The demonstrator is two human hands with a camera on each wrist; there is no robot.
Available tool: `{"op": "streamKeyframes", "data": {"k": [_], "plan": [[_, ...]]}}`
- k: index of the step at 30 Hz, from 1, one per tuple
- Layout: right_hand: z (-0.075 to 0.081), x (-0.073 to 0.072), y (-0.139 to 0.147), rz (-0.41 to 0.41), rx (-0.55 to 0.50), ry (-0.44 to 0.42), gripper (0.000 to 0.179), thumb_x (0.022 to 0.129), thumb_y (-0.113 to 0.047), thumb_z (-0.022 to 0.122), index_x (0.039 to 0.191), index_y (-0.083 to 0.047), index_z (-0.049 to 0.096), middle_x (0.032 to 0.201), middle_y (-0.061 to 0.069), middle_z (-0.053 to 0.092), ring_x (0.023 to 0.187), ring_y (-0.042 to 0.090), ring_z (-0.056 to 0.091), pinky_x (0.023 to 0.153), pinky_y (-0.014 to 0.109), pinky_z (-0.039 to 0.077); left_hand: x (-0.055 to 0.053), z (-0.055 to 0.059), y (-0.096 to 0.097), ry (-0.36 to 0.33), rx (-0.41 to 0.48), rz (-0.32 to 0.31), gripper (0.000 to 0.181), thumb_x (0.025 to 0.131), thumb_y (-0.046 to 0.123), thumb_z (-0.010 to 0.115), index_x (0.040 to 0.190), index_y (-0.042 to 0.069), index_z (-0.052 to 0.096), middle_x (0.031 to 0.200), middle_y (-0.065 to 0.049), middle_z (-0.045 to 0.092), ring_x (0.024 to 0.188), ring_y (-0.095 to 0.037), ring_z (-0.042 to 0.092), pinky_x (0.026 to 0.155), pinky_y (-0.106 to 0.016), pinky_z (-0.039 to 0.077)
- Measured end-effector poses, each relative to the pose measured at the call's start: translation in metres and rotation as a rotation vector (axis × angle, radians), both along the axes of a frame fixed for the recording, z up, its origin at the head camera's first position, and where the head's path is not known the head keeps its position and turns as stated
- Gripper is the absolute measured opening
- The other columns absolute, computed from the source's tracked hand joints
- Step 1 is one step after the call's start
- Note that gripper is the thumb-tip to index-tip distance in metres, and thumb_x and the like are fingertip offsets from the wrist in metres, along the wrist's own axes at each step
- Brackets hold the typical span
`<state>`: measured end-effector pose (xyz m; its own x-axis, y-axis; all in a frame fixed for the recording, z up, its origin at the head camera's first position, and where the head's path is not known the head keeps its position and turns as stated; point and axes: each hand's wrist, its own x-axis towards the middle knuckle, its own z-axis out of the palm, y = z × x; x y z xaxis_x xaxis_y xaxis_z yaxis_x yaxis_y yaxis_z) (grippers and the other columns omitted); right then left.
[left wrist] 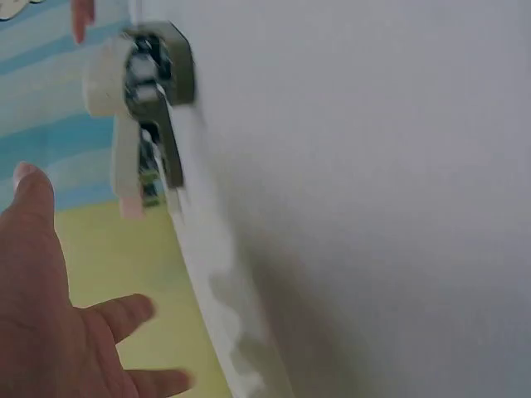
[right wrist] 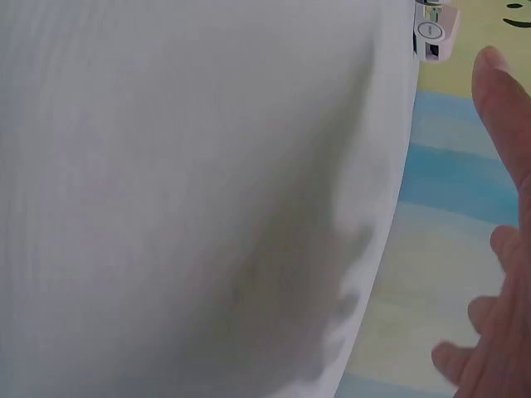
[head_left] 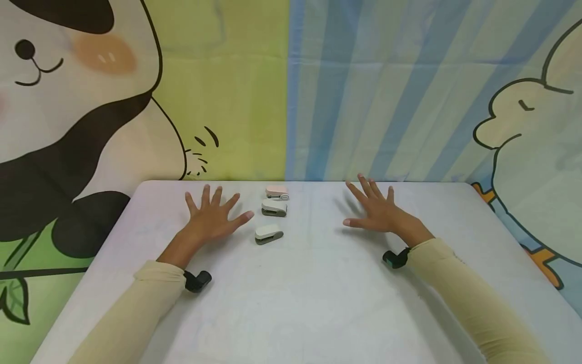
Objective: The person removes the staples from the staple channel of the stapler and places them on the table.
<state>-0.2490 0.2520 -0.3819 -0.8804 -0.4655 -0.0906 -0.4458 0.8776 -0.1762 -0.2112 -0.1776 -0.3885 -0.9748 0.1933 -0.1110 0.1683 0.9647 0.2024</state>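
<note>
Three small staplers stand in a loose column left of the table's middle. The pink stapler is farthest back, a white stapler sits just in front of it, and another white stapler with a grey base lies nearest, slightly turned. To their left, my left hand hovers with fingers spread, its thumb pointing toward them without touching. My right hand is held over the table farther to the right, fingers also spread and holding nothing. In the left wrist view the staplers overlap, partly hiding one another.
All of this is over a white table. Behind its back edge hangs a printed curtain with a panda and a pale cartoon animal. A small black wrist camera is on the left wrist, another black camera on the right.
</note>
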Motion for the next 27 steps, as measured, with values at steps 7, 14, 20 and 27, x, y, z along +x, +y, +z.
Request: {"op": "streamKeyframes", "data": {"k": [7,14,20,27], "plan": [[-0.002,0.006,-0.022,0.136,-0.312,-0.023,0.078,0.091,-0.049,0.064,0.152,-0.011,0.032,0.155,0.015,0.029,0.137,0.038,0.031,0.105,0.057,0.03,0.01,-0.002,0.022,-0.084,0.38,-0.07,0.079,0.085,0.07,0.055,0.133,0.007,0.059,0.123,-0.012,0.063,0.115,-0.031,0.055,0.098,-0.053,0.034],[-0.004,0.014,-0.047,0.226,-0.512,-0.041,0.049,0.092,-0.027,0.069,0.133,-0.001,0.057,0.129,0.017,0.059,0.111,0.033,0.059,0.091,0.045,0.047,0.02,-0.005,0.041,-0.136,0.362,-0.18,0.062,0.081,0.043,0.077,0.123,0.0,0.063,0.104,-0.007,0.063,0.092,-0.02,0.056,0.079,-0.038,0.046],[-0.003,0.025,-0.069,0.293,-0.528,-0.083,0.046,0.092,-0.029,0.069,0.128,-0.001,0.061,0.125,0.013,0.062,0.109,0.031,0.059,0.091,0.046,0.047,0.02,-0.016,0.053,-0.067,0.397,-0.177,0.036,0.085,0.02,0.078,0.112,-0.001,0.068,0.092,-0.004,0.062,0.079,-0.017,0.054,0.071,-0.034,0.045],[-0.003,0.035,-0.088,0.381,-0.502,-0.07,0.043,0.091,-0.028,0.071,0.125,-0.003,0.063,0.122,0.009,0.064,0.108,0.024,0.06,0.09,0.041,0.047,0.03,-0.016,0.068,-0.05,0.449,-0.224,0.026,0.087,0.015,0.075,0.106,-0.001,0.069,0.087,-0.002,0.059,0.074,-0.014,0.052,0.066,-0.031,0.043]]}}
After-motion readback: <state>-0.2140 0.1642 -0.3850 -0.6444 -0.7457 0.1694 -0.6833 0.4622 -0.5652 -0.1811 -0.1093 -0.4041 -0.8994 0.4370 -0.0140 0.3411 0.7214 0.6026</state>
